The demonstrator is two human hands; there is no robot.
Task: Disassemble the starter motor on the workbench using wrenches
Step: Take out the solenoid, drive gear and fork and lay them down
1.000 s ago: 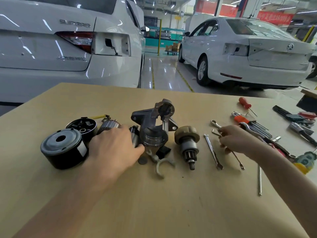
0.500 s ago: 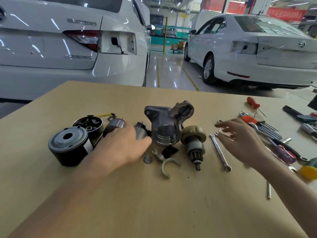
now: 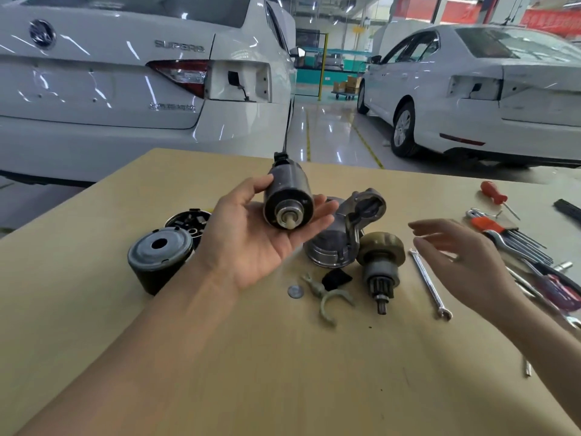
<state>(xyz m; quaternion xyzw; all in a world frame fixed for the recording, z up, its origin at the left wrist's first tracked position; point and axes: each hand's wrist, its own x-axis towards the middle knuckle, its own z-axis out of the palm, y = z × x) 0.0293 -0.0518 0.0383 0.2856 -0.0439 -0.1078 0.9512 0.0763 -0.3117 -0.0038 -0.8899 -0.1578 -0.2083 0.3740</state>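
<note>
Starter motor parts lie spread on the workbench point(image 3: 283, 372): a black cylindrical housing point(image 3: 157, 262), a silver nose casting point(image 3: 342, 237) and a pinion gear point(image 3: 380, 265). Raised above them, the dark solenoid point(image 3: 287, 199) rests in the upturned left hand point(image 3: 251, 237), thumb and fingers cradling it. Beside a wrench point(image 3: 429, 284), the right hand point(image 3: 462, 262) hovers, fingers loosely spread, holding nothing.

The left white car point(image 3: 125, 89), at ten o'clock, carries the raised lettering "SUPERB" point(image 3: 179, 46) on its boot lid; a round maker's emblem point(image 3: 42, 34) sits further left, its design unreadable; a smaller chrome badge point(image 3: 172, 107) lower down is too blurred to read; the red banners point(image 3: 548, 20) at one o'clock are illegible.
</note>
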